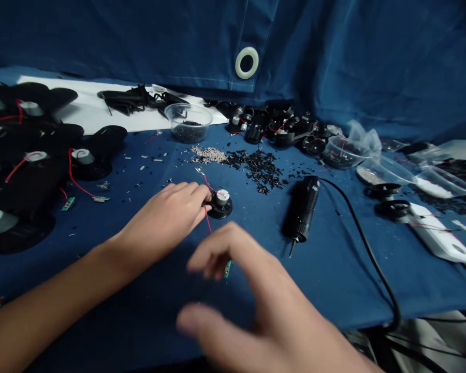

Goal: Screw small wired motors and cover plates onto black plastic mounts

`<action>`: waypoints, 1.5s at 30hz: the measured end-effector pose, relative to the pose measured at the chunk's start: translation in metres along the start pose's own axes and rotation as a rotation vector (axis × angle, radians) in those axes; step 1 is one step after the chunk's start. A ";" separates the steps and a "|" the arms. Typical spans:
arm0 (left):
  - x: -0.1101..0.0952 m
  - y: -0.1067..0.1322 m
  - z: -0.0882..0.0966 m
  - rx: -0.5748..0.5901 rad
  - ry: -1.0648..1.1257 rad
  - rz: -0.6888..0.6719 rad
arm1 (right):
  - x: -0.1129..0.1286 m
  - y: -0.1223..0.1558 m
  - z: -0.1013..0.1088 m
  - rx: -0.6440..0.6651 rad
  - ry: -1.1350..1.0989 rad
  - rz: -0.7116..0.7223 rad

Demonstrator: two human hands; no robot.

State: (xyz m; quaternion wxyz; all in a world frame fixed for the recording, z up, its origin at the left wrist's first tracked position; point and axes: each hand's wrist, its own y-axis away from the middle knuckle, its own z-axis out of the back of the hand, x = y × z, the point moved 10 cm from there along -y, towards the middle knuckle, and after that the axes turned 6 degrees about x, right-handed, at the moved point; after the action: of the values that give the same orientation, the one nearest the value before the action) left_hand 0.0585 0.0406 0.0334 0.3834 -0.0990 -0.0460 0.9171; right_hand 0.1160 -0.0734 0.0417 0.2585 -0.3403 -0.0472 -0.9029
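My left hand is closed on the edge of a small round black part with a silver motor standing on it. Red wires run from the motor, one up to a small metal piece, another down toward my right hand. My right hand is nearer the camera, slightly blurred, its thumb and fingers spread apart with nothing visible between them. Just beyond its fingers a small green circuit board shows, partly hidden by them. To the right lies a black electric screwdriver, its bit toward me.
Several black housings with motors crowd the left side. A clear tub of dark screws stands at the back, near piles of silver screws and black screws. The screwdriver's cable curves along the right, beside clear bowls.
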 end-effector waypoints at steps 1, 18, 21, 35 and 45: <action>0.000 0.000 0.003 0.001 0.007 0.007 | -0.009 -0.014 0.012 -0.056 0.030 -0.066; -0.002 -0.007 -0.011 -0.110 0.144 0.081 | -0.037 -0.051 0.079 -0.069 1.042 0.155; 0.008 -0.008 -0.011 -0.040 0.238 -0.002 | -0.055 -0.049 0.069 0.037 0.980 0.136; 0.037 -0.062 -0.017 0.024 0.181 -0.021 | -0.112 -0.017 0.135 -0.453 0.353 -0.185; 0.046 -0.027 0.022 -0.202 0.211 0.136 | -0.175 0.038 0.156 -0.372 0.626 -0.929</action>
State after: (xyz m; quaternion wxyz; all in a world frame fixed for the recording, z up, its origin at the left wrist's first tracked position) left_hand 0.0408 0.0919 0.0524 0.3113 -0.2359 -0.0906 0.9161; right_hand 0.3380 0.0111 0.0451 -0.2266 -0.0410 0.0465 -0.9720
